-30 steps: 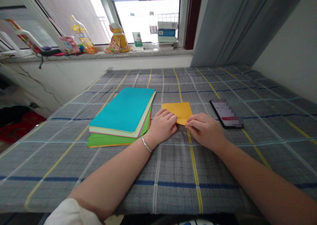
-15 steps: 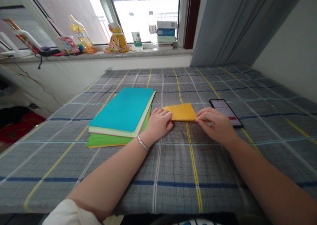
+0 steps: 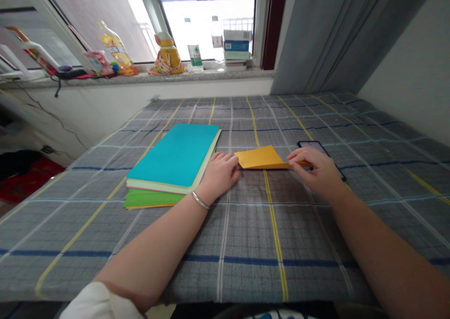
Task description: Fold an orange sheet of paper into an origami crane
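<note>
A folded sheet of orange paper (image 3: 260, 157) lies on the checked cloth in front of me, its near edge lifted slightly off the surface. My right hand (image 3: 318, 171) pinches a flap at the right end of this paper between thumb and fingers. At the paper's left corner, my left hand (image 3: 221, 174) is closed, fingers curled against the edge; the thumb's exact grip is partly hidden. Left of that hand lies a stack of coloured paper (image 3: 176, 155), turquoise on top, with pale green, pink-edged and green sheets below.
A black-framed phone (image 3: 318, 145) lies behind my right hand, which partly covers it. The plaid tablecloth (image 3: 246, 234) spreads under everything. Along the windowsill (image 3: 218, 75) stand an orange drink bottle (image 3: 117, 49), a yellow flask (image 3: 168, 56) and stacked boxes (image 3: 237, 45).
My right hand has moved a little right, drawing out a flap of the orange paper and tilting it. The left hand has shifted slightly left, and more of the paper's left corner shows.
</note>
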Motion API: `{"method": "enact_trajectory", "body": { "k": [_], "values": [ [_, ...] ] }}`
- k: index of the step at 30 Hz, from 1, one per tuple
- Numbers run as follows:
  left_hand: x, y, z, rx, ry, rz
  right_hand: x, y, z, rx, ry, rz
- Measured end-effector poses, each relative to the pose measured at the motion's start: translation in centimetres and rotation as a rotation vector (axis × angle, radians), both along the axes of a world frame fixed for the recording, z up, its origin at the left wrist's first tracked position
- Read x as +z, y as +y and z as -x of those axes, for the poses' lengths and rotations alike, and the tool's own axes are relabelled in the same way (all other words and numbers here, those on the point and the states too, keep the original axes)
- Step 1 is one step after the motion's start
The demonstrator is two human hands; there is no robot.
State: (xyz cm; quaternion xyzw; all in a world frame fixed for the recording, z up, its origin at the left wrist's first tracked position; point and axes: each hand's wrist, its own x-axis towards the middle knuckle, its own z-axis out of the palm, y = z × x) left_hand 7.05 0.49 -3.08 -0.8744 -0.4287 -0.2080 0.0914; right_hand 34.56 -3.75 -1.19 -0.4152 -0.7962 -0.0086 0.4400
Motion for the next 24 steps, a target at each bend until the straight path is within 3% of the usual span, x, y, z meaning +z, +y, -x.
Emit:
{"method": "enact_trajectory", "body": {
  "k": [3,5,9,16,20,24],
  "values": [
    [-0.1,-0.2,-0.1,0.014,-0.136,0.008,-0.2,0.0,0.1,-0.007,-0.018,-0.014],
    [-0.1,-0.6,-0.5,-0.081,-0.178,0.006,-0.4,-0.2,0.5,0.013,-0.055,-0.011],
    [-0.3,-1.3,-1.4,-0.305,-0.064,0.022,-0.7,-1.1,1.8,0.104,-0.152,-0.005],
    [-0.6,-1.1,-1.1,-0.304,-0.106,-0.048,-0.6,-1.3,2.3,0.281,-0.195,0.208],
    [-0.9,-0.7,-0.7,-0.275,-0.287,0.011,-1.7,-0.1,1.6,0.139,-0.181,0.287],
    [-0.9,-0.3,-0.5,-0.255,-0.535,0.118,-3.4,1.1,0.8,-0.061,-0.268,0.239]
  ]
}}
